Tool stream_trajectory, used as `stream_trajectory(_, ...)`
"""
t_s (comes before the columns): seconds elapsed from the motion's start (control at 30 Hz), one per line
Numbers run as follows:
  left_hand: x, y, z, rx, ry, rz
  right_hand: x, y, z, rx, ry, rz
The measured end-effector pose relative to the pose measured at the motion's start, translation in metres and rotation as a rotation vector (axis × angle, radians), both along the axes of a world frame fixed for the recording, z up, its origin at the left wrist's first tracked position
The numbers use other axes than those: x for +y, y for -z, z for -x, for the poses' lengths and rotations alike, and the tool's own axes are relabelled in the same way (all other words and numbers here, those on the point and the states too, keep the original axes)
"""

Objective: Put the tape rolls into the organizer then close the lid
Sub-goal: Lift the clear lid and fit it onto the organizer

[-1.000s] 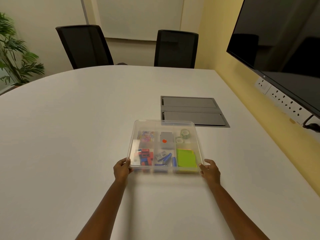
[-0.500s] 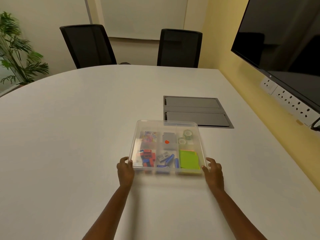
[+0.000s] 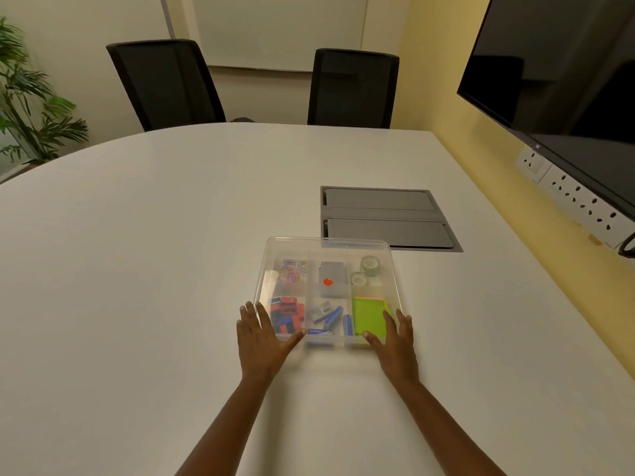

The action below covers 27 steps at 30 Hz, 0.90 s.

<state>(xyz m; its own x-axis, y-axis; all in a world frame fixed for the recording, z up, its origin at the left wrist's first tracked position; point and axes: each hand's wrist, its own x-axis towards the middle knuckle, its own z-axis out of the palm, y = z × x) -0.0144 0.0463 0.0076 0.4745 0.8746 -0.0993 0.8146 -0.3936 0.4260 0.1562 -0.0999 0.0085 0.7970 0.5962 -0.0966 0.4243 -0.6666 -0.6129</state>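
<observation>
Two tape rolls [image 3: 364,272] already lay inside the clear organizer [image 3: 328,290], in its far right compartment, so we judged the first part of the task done. The organizer sat on the white table [image 3: 171,252], toward the near edge and just in front of a grey hatch [image 3: 385,218] set into the tabletop. Its transparent lid [image 3: 326,242] appeared to rest over the compartments, though we could not tell whether it was fully seated or latched. Our left hand [image 3: 259,333] lay flat and spread on the near left corner of the lid, grasping nothing. Our right hand [image 3: 391,334] lay likewise, fingers extended, on the near right corner over the green notepad [image 3: 369,316]. We took this as the closing press, with perhaps only a firm push along the near edge left.
</observation>
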Motion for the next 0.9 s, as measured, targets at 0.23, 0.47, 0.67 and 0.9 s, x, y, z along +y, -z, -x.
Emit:
stream_trajectory(0.23,0.008,-0.002,-0.004,-0.022,0.010,-0.053,0.005,-0.005,-0.006,0.033,-0.024,0.067)
stream_trajectory(0.47,0.052,-0.014,-0.030,-0.016,-0.002,0.003,0.036,-0.017,-0.045,0.025,0.008,-0.003)
stream_trajectory(0.67,0.095,-0.028,-0.061,-0.033,-0.017,0.017,0.075,-0.032,-0.096,0.108,0.042,-0.053)
stream_trajectory(0.9,0.128,-0.031,-0.091,-0.056,-0.016,-0.005,0.119,-0.029,-0.159,0.245,0.183,-0.124)
